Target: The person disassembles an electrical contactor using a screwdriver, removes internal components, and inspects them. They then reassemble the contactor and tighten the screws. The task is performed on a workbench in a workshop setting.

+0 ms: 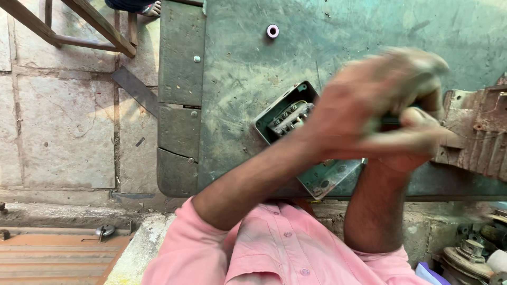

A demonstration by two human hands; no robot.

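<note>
L hand (369, 100): blurred, curled shut over R hand, above junction box; what it grips, can't tell.
R hand (417, 142): closed round a dark thin tool (391, 120), prob. a driver, mostly hidden.
Junction box (301, 137): green, open, on tabletop (237, 63) near front edge; terminal block (289, 119) w/ wires exposed.
Progress: box lid off, terminals still in, so mid-job at best.
Misc: small ring (272, 31) well apart at far side; finned motor casing (480, 137) at right.

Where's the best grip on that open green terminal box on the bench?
Probably the terminal box by its raised rim at the upper-left corner, coming from the bench's left side: that corner is bare, while both blurred hands cover its right end and the terminals fill its middle.
</note>
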